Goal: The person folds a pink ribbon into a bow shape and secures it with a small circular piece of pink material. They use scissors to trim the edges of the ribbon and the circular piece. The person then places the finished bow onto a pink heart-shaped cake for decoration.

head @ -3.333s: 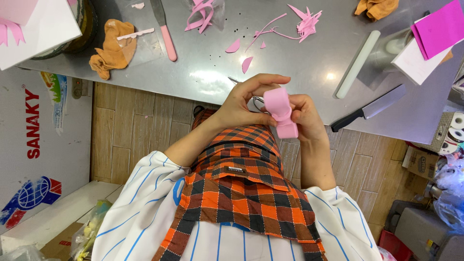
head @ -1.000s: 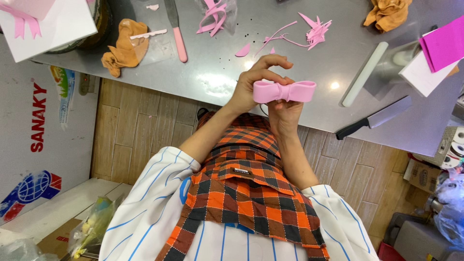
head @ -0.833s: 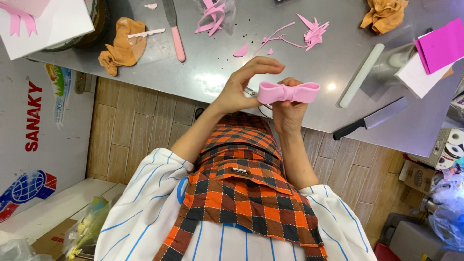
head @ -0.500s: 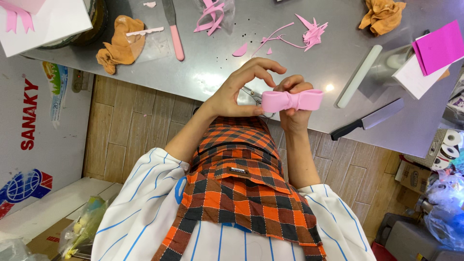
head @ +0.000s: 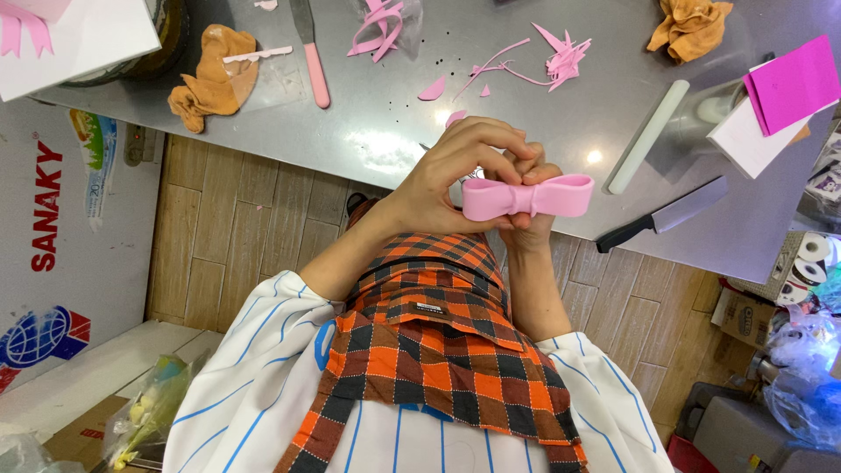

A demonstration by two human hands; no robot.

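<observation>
Left hand [head: 455, 175] curls over the top of a pink bow [head: 528, 196], fingers bent and closed on its upper edge near the centre knot. Right hand [head: 526, 197] sits behind and under the bow, mostly hidden; fingers pinch the middle, so both hands grip it. The bow is held above the near edge of the steel table [head: 385, 140], in front of the plaid apron [head: 438, 350].

Containers: a clear plastic bag [head: 394, 17] at the far side of the table holds curled pink strips. A dark round tub [head: 166, 35] at far left is partly behind a white box [head: 79, 39]; its contents cannot be seen.

Bow: smooth, matte, uniform pale pink, looks like soft paste. Two rounded loops, narrow band wrapped at the middle.

Orientation: long axis runs left–right across the view, roughly parallel to the table edge; right loop sits slightly higher. Flat face toward the camera.

Nearby: black-handled knife [head: 666, 215], white rolling pin [head: 648, 136], pink scraps [head: 561, 57].
</observation>
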